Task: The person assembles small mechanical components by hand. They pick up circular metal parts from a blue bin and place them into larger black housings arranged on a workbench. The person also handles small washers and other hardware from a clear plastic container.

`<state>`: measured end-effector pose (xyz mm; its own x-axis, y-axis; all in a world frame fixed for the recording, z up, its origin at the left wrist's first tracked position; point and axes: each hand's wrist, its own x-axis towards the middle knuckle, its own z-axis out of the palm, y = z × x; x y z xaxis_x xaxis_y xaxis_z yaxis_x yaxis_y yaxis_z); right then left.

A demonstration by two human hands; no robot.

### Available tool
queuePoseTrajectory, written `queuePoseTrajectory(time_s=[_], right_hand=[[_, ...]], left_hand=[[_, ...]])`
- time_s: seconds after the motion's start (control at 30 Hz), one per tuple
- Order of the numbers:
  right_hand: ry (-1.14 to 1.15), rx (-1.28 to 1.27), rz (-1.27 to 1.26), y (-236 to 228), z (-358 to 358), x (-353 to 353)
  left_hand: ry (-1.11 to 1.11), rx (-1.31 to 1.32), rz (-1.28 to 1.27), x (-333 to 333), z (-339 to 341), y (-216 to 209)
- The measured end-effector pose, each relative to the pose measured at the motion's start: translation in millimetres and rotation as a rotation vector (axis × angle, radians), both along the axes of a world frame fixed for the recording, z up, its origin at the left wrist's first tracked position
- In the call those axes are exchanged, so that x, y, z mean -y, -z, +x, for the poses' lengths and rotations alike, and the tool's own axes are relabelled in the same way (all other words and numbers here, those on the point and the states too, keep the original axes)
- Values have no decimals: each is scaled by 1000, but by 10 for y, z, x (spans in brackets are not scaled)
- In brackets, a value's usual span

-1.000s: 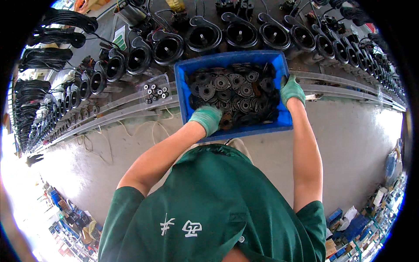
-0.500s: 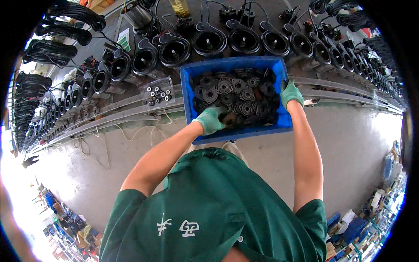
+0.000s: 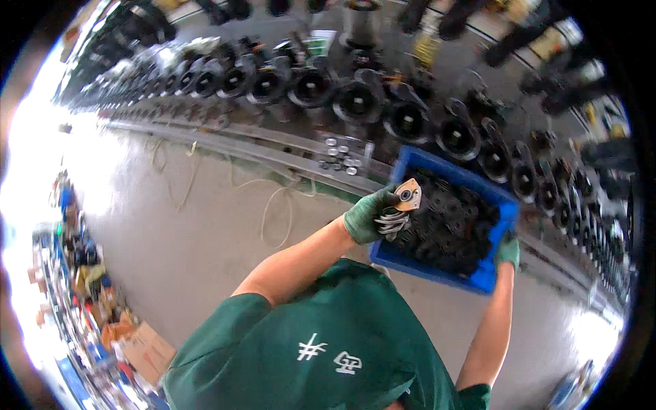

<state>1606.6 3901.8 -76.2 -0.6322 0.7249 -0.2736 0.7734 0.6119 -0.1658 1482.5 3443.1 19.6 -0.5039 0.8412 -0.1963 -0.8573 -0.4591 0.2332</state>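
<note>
My left hand (image 3: 370, 217), in a green glove, is closed around several small flanged plates (image 3: 408, 195) above the left side of a blue plastic crate (image 3: 437, 272). The uppermost plate is tan with a dark round centre; the edges of the others show silvery below it. Inside the crate lies a heap of dark, round flanged parts (image 3: 447, 222). My right hand (image 3: 506, 251), gloved too, grips the crate's right end wall, its fingers partly hidden and blurred. The crate sits slanted against the bench edge.
Along the bench stands a long row of round black motor housings (image 3: 359, 101) with cables. A clear bag of small metal rings (image 3: 342, 156) lies left of the crate. Metal rails (image 3: 273, 147) edge the bench. A pale hose (image 3: 290, 212) trails on the floor.
My left hand has come up out of the heap, now with flanged plates in it. The view has turned, so the crate appears farther right and slanted. My right hand stays on the crate.
</note>
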Motion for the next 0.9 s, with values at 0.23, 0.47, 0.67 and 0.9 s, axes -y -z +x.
queuePoseTrajectory(time_s=[0.23, 0.47, 0.67, 0.9], right_hand=[[-52, -114, 50, 259, 135, -271], [-64, -183, 30, 409, 249, -490], [-42, -115, 35, 411, 276, -565], [-38, -254, 44, 434, 329, -506]], left_hand=[[-609, -155, -831, 1645, -725, 404], [-443, -1145, -2367, 3503, -2061, 948], [167, -1624, -2510, 3885, -2590, 1234], [115, -1516, -2287, 3942, -2489, 1481]])
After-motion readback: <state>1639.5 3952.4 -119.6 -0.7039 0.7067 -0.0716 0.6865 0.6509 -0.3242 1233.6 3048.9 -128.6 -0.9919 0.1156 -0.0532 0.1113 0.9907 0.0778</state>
